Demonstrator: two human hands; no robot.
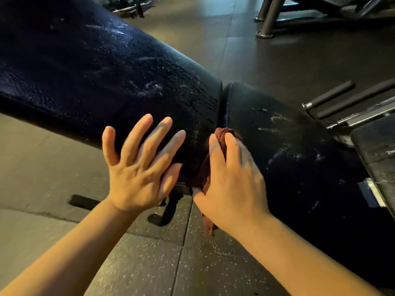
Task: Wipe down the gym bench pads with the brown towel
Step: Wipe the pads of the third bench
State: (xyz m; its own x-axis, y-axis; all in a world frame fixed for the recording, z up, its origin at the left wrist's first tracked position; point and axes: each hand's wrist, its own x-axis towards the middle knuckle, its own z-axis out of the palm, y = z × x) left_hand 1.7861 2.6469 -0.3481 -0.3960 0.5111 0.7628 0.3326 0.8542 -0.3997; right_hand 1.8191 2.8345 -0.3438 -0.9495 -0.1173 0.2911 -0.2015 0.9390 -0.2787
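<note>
- Bunched under the right hand (pixel 229 178), the brown towel (pixel 205 174) is gripped with curled fingers and pressed at the seam where the two bench pads meet; a rolled end of it pokes out past the fingertips and a tail hangs below the wrist toward the floor.
- Just left of that grip, the left hand (pixel 141 167) is spread flat, fingers straight and apart, holding nothing; its fingers overlap the near edge of the back pad (pixel 102 71), though whether the palm actually touches the pad cannot be told.
- Away from the grip to the upper left, the back pad is dark, covered in fine droplets and pale smears.
- To the right of the grip lies the seat pad (pixel 299 150), also dark, with white streaks and specks across its top.
- Further right of the grip, a smaller black pad (pixel 378 150) sits beside metal frame bars with black grips (pixel 333 97).
- Below the grip, a dark bench leg (pixel 168 210) stands on speckled rubber floor tiles (pixel 149 263).
- Far beyond the grip, at the upper right, grey machine legs (pixel 269 18) stand on the floor.
- No bins, trays or other containers show anywhere around the grip.
</note>
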